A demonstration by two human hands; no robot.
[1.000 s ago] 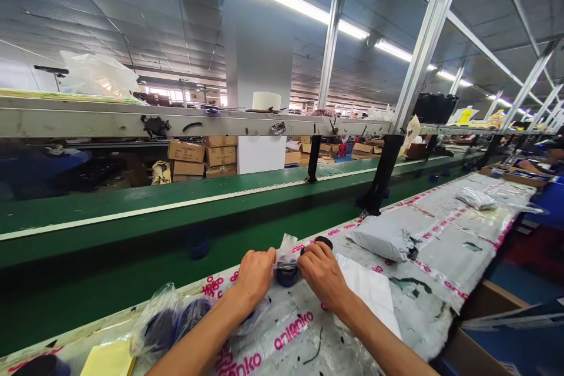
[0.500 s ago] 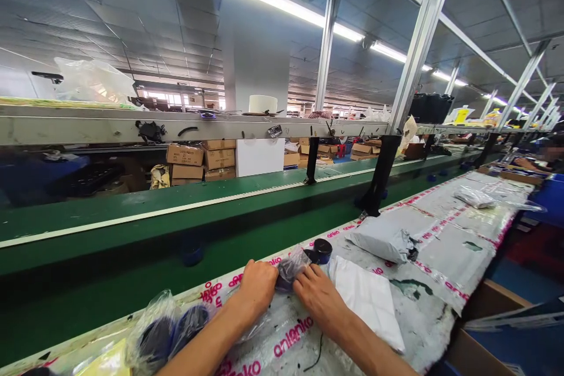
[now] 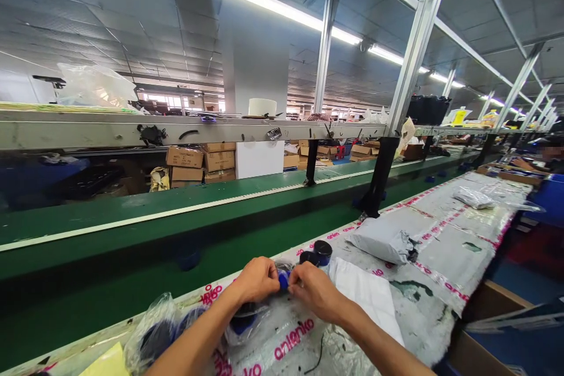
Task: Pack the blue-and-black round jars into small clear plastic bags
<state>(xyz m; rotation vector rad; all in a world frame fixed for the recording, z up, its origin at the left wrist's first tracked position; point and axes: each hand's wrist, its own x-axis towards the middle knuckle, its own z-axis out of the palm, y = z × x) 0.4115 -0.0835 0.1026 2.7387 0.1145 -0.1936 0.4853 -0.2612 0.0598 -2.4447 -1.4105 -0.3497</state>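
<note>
My left hand (image 3: 258, 279) and my right hand (image 3: 315, 291) meet over the workbench, fingers pinched together on a small blue object (image 3: 283, 280) between them. Clear plastic bags holding dark round parts (image 3: 154, 329) lie under my left forearm. Just beyond my right hand stand two small dark round caps (image 3: 318, 252). A white sheet (image 3: 368, 294) lies under my right wrist.
The bench top (image 3: 440, 247) is covered in white wrap with pink lettering. A grey padded mailer (image 3: 381, 239) lies to the right, more bags (image 3: 473, 197) farther on. A green conveyor (image 3: 176, 211) runs behind. Another person's arm (image 3: 526, 163) shows far right. A cardboard box (image 3: 480, 329) stands at the lower right.
My hands have drawn closer together and lifted slightly, now pinching a blue piece where they earlier held a small plastic bag with a dark part.
</note>
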